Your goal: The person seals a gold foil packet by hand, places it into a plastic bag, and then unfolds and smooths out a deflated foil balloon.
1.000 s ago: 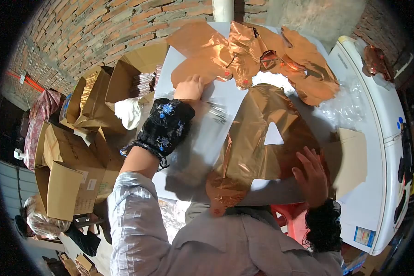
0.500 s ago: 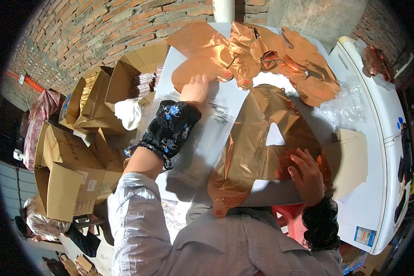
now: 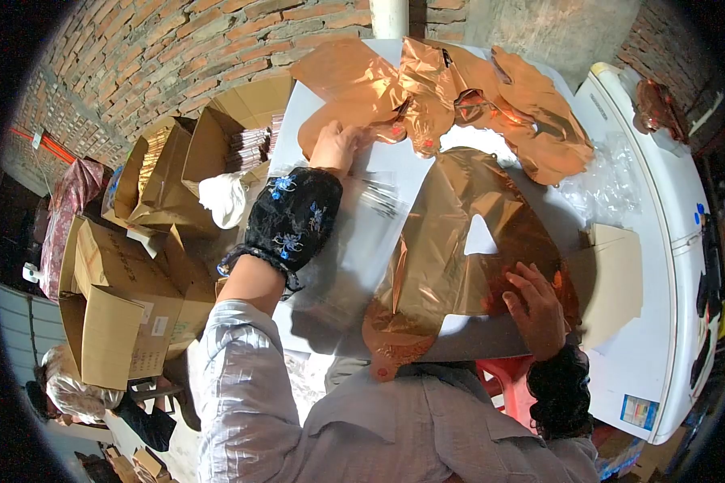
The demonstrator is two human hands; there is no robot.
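Note:
A flat copper-coloured foil balloon shaped like a letter A (image 3: 451,209) lies on the white table in front of me, its red-dotted tail hanging over the near edge. My right hand (image 3: 537,312) rests open on its lower right side, fingers spread. Beyond it, several more copper foil balloons (image 3: 350,72) lie overlapping along the far side of the table. My left hand (image 3: 336,147) is at the near-left edge of that pile, fingers curled and closed at the foil. Clear plastic bags (image 3: 362,221) lie below my left forearm.
Cardboard boxes (image 3: 149,314) stand open on the left, some holding packed bundles; a white cloth (image 3: 224,201) hangs by one. A beige card (image 3: 615,282) and crumpled clear plastic (image 3: 612,181) lie right, beside a white appliance (image 3: 660,241). Another person (image 3: 76,386) is low at left.
My left hand has shifted slightly, its fingers going from stretched flat on the foil to curled at the foil. My right hand stays almost where it was on the letter A.

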